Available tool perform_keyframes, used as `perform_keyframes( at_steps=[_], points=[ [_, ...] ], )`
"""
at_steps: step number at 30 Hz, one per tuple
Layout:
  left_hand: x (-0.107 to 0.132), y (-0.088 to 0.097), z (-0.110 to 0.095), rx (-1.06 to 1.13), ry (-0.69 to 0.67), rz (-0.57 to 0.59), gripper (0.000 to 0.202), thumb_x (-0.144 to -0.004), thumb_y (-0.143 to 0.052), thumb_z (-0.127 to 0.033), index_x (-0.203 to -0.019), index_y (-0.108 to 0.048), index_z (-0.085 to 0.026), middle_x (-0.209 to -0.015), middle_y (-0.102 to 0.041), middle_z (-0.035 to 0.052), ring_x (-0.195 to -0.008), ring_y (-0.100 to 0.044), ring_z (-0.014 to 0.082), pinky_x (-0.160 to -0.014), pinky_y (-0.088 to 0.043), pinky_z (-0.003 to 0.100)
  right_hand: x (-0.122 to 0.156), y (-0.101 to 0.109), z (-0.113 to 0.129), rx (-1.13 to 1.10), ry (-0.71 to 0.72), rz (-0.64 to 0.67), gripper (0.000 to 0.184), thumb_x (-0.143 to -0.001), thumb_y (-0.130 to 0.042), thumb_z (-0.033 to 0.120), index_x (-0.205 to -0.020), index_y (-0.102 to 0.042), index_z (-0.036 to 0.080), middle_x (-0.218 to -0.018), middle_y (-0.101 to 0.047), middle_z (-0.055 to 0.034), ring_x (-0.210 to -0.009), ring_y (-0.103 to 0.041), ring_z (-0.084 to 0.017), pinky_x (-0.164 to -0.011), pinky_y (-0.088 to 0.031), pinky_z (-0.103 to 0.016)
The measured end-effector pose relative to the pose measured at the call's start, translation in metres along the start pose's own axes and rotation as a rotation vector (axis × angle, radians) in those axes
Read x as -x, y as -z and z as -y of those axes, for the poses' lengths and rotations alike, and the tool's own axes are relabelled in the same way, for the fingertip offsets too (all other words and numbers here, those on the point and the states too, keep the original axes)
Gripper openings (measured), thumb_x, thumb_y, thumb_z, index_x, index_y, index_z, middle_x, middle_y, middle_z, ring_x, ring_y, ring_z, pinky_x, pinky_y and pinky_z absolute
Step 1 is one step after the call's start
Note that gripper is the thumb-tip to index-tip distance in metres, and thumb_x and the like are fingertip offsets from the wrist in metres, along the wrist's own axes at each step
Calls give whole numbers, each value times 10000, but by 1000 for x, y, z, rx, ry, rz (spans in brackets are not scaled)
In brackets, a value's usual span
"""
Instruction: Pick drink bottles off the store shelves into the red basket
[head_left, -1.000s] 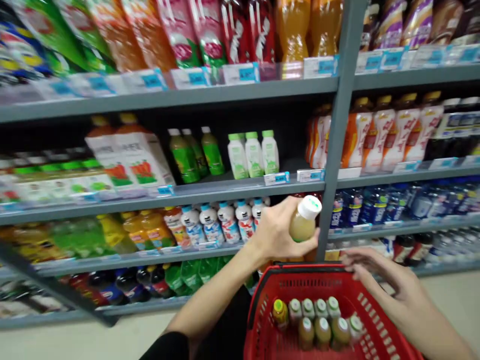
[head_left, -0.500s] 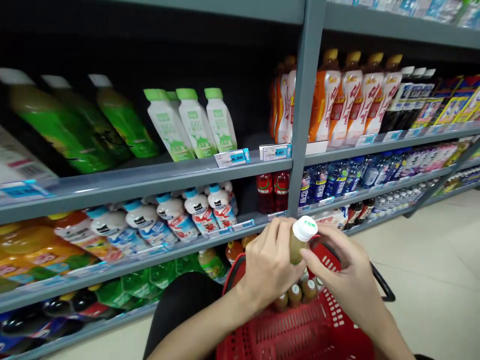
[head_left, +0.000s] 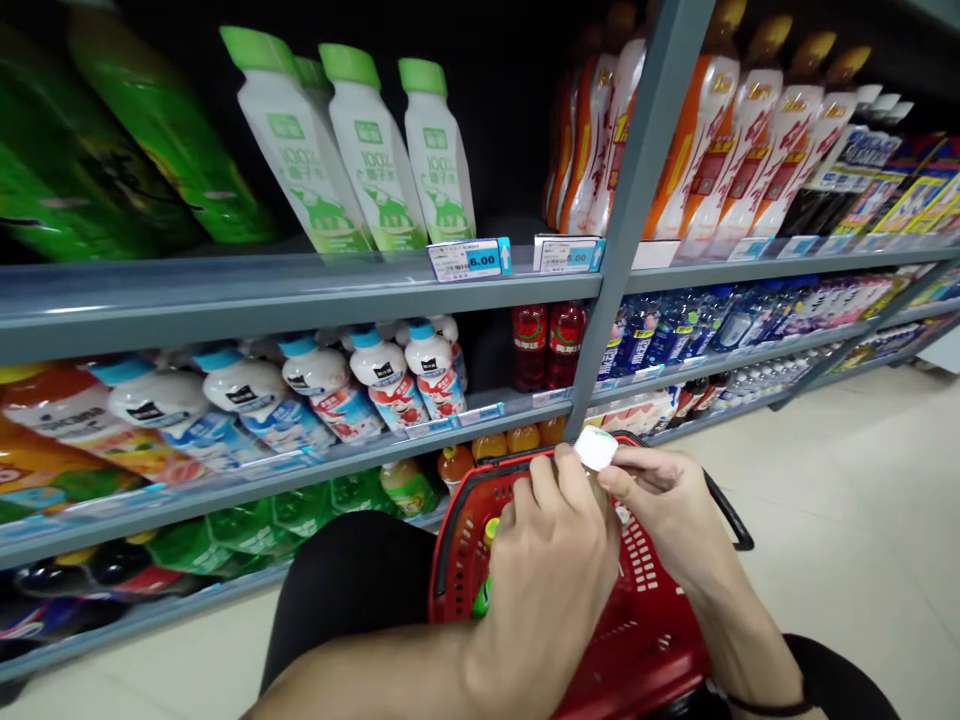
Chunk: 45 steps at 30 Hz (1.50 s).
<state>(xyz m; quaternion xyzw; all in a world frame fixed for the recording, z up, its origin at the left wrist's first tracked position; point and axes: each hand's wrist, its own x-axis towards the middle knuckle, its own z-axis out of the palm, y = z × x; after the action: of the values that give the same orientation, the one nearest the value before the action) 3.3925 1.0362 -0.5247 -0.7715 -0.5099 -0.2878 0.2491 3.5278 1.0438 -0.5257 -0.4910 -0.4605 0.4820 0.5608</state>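
Observation:
My left hand (head_left: 559,545) is wrapped round a bottle (head_left: 596,450) with a white cap, held above the basket; the hand covers most of its body. The thumb and fingers of my right hand (head_left: 667,500) pinch at the right side of the bottle, just below its cap. Beneath both hands stands a red plastic shopping basket (head_left: 637,650) with slotted walls. Inside it, on the left, a yellow-capped green bottle (head_left: 484,590) shows in part. My hands hide much of the basket's contents.
Grey shelving (head_left: 300,300) runs across the front. White bottles with green caps (head_left: 375,150) stand on the upper shelf, blue-capped bottles (head_left: 375,375) below. The basket's black handle (head_left: 731,510) juts right over the pale tiled floor (head_left: 862,500). My dark-clothed knee (head_left: 337,590) is on the left.
The view has shifted closer to the shelves. The bottle's cap now tilts, and my left hand covers more of its body. My right fingers have drawn together near the cap.

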Motion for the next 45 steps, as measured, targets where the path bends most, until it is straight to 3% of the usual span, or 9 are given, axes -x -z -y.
perform_keyframes(
  at_steps=[15,19,23,28,31,33,36,42,45],
  points=[
    [-2,-1,2,236,8,29,179,-892,-627,-360,-990,-627,-210,-728,-641,82,-510,-632,288,-363,-393,389,-2,12,-5,62,49,0,308,-782,-945,502,-932,-907,237,-865,-842,-66,-750,-738,-211,-658,-633,-294],
    [-32,-5,35,659,-19,176,232,-880,-768,-384,-960,-587,-264,-720,-685,1,-536,-649,217,-445,-441,332,1,10,3,23,207,4,245,-960,-799,497,-1060,-898,297,-1153,-849,-61,-1073,-786,-245,-984,-654,-369],
    [-63,-18,69,1067,175,187,281,-882,-804,-457,-950,-643,-237,-757,-707,-19,-605,-647,162,-511,-484,267,9,13,2,79,237,119,466,-1047,-683,518,-1492,-685,378,-1536,-685,-40,-1472,-605,-279,-1244,-509,-472],
    [-79,-37,91,1384,471,348,467,-828,-833,-591,-954,-698,-162,-833,-719,31,-680,-634,148,-582,-498,246,7,3,-25,119,-15,471,1112,-879,-907,426,-1753,-220,381,-1665,-550,-92,-1396,-659,-328,-1090,-627,-466],
    [-84,-44,98,1557,548,337,539,-772,-888,-600,-1010,-728,-144,-907,-747,51,-736,-654,149,-669,-525,253,-1,-9,-41,-86,17,427,1109,-842,-939,398,-1739,-288,348,-1621,-587,-103,-1302,-708,-291,-1032,-648,-398],
    [-85,-49,102,1642,544,349,523,-802,-866,-599,-1058,-763,-155,-996,-788,72,-809,-695,170,-717,-534,260,-6,-12,-49,-201,0,397,1073,-817,-949,433,-1709,-362,335,-1501,-677,-117,-1001,-788,-228,-785,-688,-314],
    [-84,-58,108,1762,523,445,491,-868,-798,-615,-1118,-803,-193,-1133,-825,85,-938,-750,213,-759,-544,271,-12,-7,-59,-370,-59,387,1013,-774,-931,596,-1621,-486,263,-1241,-786,-140,-569,-686,-136,-423,-536,-219],
    [-82,-75,104,1792,533,463,537,-852,-826,-584,-1246,-802,-220,-1223,-822,87,-1003,-754,212,-778,-556,256,-20,-4,-59,-624,-71,565,693,-851,-732,782,-1180,-735,172,-853,-800,-111,-427,-620,-127,-333,-408,-177],
    [-82,-84,99,1858,585,454,504,-852,-786,-597,-1126,-823,-175,-1094,-830,88,-936,-747,217,-745,-573,264,-19,-11,-54,-758,-155,568,726,-860,-620,850,-1075,-765,172,-811,-787,-92,-375,-541,-100,-303,-370,-183]
  ],
)
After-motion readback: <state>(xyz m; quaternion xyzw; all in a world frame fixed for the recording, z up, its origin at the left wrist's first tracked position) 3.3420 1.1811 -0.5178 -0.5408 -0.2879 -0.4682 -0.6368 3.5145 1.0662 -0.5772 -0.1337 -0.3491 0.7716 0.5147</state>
